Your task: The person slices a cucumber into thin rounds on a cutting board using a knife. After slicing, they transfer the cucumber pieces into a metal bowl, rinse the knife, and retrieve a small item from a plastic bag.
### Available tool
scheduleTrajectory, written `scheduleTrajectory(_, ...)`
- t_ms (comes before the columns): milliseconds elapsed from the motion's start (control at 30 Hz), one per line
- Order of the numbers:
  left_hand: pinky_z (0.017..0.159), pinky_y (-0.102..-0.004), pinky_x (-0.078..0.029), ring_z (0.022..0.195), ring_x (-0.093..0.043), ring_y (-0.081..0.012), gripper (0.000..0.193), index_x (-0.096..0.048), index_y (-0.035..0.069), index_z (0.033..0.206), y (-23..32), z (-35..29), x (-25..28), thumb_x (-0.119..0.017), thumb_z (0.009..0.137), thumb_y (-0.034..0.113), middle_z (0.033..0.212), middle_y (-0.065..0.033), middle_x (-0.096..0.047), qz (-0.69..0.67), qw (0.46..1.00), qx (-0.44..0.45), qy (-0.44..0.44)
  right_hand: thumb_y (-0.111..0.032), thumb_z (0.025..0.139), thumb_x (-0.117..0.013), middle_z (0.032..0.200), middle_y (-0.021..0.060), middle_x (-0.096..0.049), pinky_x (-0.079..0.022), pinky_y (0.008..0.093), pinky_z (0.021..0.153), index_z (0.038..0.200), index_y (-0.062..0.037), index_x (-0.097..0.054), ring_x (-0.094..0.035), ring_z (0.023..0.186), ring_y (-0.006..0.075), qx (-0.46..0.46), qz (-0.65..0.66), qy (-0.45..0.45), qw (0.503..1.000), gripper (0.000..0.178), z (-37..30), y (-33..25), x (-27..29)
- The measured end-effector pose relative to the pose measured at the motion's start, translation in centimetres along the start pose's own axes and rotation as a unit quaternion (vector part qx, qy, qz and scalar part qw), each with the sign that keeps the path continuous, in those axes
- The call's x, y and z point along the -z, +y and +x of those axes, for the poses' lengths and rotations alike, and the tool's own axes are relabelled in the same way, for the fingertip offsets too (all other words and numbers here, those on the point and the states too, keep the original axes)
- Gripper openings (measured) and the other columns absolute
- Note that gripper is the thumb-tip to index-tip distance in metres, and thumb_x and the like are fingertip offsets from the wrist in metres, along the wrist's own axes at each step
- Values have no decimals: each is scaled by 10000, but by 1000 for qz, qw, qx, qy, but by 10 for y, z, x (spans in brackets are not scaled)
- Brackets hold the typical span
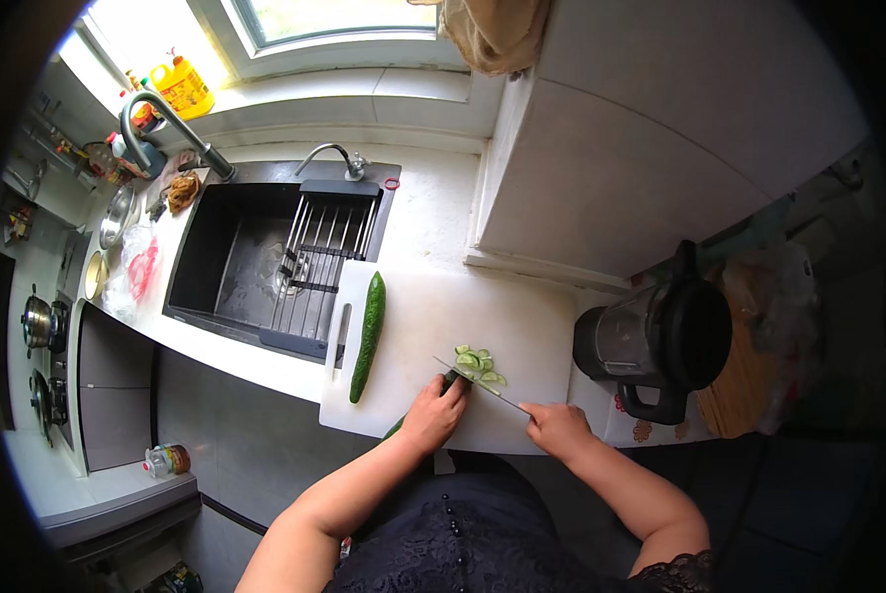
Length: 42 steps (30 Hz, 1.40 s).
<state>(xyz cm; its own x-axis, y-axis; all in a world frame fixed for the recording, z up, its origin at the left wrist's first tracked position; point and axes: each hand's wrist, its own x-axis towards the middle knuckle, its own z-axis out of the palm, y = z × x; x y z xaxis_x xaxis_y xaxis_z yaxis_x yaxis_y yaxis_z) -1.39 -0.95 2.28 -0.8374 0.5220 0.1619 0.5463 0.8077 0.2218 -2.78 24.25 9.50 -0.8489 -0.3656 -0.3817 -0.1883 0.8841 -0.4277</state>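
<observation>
A white cutting board (423, 306) lies on the counter in front of me. My left hand (435, 413) is closed over a dark green cucumber (450, 380) near the board's front edge; its other end shows past my wrist. My right hand (556, 429) grips the handle of a kitchen knife (497, 394), and the blade lies against the cut end of that cucumber. Several pale green cucumber slices (477, 362) are heaped just beyond the blade. A second, whole cucumber (368, 338) rests lengthwise on the left of the board.
A black sink (233, 259) with a metal draining rack (316, 259) adjoins the board on the left. To the right stands a blender jug (651, 341) with a black lid. A tall faucet (171, 124) rises behind the sink, near a yellow jug (182, 89) on the sill.
</observation>
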Motion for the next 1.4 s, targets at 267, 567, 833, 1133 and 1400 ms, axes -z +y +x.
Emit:
scheduleTrajectory(267, 826, -364, -514, 1072, -487, -335, 391, -614, 18, 1178, -1, -2, 0, -541, 813, 138, 1276, -93, -517, 18, 1000, -14, -3, -194, 816, -585, 852, 146, -692, -539, 464, 722, 1109, -189, -702, -666, 785, 357, -4, 29, 39, 999, 315, 11, 7, -25)
scheduleTrajectory(567, 815, -370, -514, 1073, -486, -339, 390, -615, 7, 1172, -2, -3, 1, -536, 812, 132, 1254, -97, -520, 6, 1000, -11, 9, -206, 830, -568, 848, 134, -691, -539, 472, 728, 1124, -210, -695, -668, 781, 347, 2, -8, 9, 1000, 320, -16, 1, 7)
scheduleTrajectory(833, 828, -373, -515, 1096, -484, -336, 398, -614, 13, 1181, 1, -3, 2, -539, 810, 136, 1258, -91, -519, 3, 1000, -3, 3, -205, 801, -582, 835, 144, -685, -537, 460, 713, 1097, -198, -700, -658, 781, 359, -13, 7, 9, 1000, 319, 13, 7, -24)
scheduleTrajectory(1133, 849, -352, -509, 1059, -501, -327, 371, -624, -7, 1140, -2, -5, 1, -534, 803, 120, 1226, -100, -535, 1, 1000, -13, 9, -195, 822, -566, 844, 148, -689, -533, 474, 741, 1110, -196, -703, -664, 806, 349, 7, 29, 17, 999, 319, -6, -2, 6)
scheduleTrajectory(1400, 813, -352, -519, 1039, -502, -313, 374, -627, -5, 1134, -1, -3, 4, -541, 795, 126, 1202, -95, -541, -6, 1000, -9, 25, -190, 811, -571, 841, 143, -688, -533, 466, 729, 1110, -194, -701, -663, 789, 348, -1, 15, -8, 1000, 326, -1, -3, 0)
